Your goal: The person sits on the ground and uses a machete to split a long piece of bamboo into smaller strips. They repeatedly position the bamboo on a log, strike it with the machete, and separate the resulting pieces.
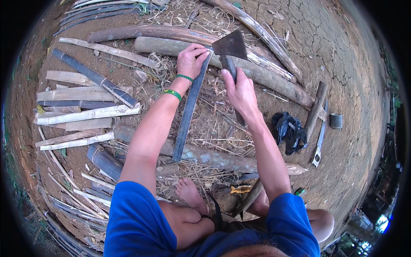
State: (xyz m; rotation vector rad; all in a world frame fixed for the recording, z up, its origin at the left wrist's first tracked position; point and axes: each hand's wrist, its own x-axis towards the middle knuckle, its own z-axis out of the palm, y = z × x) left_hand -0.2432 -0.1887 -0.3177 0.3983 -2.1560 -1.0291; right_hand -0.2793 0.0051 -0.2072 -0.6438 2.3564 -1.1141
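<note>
My left hand (191,63), with green bands on its wrist, pinches the far end of a long dark split-bamboo strip (188,113). The strip slants toward me, and its near end lies by a log (214,159). Closed around the dark handle of a hatchet (230,45), my right hand (242,95) holds it just right of the strip's far end. The broad, flared blade is up, over a thick pole (265,76) lying crosswise. Whether the blade touches the pole or the strip, I cannot tell.
Split bamboo pieces (85,93) are piled at left, with thin strips (79,207) nearer me. A handsaw (320,137), a black plastic bag (290,132) and a small dark cup-shaped piece (336,121) lie at right. A yellow tool (240,189) rests by my feet. Shavings litter the dirt.
</note>
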